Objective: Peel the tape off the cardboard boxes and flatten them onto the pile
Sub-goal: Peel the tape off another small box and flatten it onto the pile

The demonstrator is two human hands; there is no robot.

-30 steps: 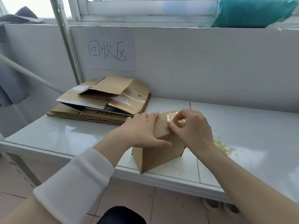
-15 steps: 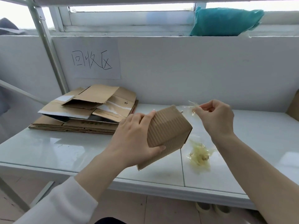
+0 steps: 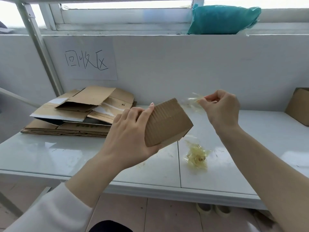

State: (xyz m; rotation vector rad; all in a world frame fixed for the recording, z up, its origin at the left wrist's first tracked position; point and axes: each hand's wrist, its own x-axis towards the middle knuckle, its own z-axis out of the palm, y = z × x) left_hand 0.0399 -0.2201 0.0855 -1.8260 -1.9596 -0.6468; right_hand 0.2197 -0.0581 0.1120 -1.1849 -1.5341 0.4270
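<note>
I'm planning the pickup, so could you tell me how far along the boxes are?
Done: boxes flat on the pile, a peeled tape wad. In hand: the left hand holds a small box, the right hand pinches a tape strip. Left: flattening it; another box waits at right.

Left hand [image 3: 132,131], right hand [image 3: 220,109]: both curled.

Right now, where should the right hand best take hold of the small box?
Probably the free right end of the small box, coming from the right, once the right hand drops its tape strip. The left hand wraps the left end and holds the box tilted above the table, so that right end juts out uncovered.
</note>
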